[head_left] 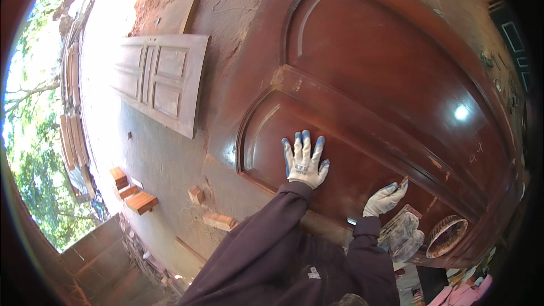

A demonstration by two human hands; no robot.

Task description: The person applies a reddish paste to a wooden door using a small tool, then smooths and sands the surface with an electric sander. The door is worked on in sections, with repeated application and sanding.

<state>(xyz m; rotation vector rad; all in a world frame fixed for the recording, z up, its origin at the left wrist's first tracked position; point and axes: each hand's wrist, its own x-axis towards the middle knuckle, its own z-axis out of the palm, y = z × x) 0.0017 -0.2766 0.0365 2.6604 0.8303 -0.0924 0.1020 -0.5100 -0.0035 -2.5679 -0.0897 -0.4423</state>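
A large reddish-brown wooden door (391, 73) with arched raised panels stretches out before me, its finish glossy. My left hand (304, 161), in a white glove with blue fingertips, rests on the lower panel with its fingers spread. Farther right, my right hand (385, 198) wears a matching glove. Its fingers are pinched together on a small brownish piece, too small to name. Close to that hand lies a cloudy, smeared plastic container (403, 237). Beside it stands a round bowl (447, 237) with a stained rim and brown residue inside.
A paler panelled door (170, 82) is at the left. Several cut wood blocks (141, 202) lie on the dusty ground, another wood block (220, 221) nearer me. Pink cloth (467, 292) shows at the lower right. Stacked boards (73, 130) line the far left.
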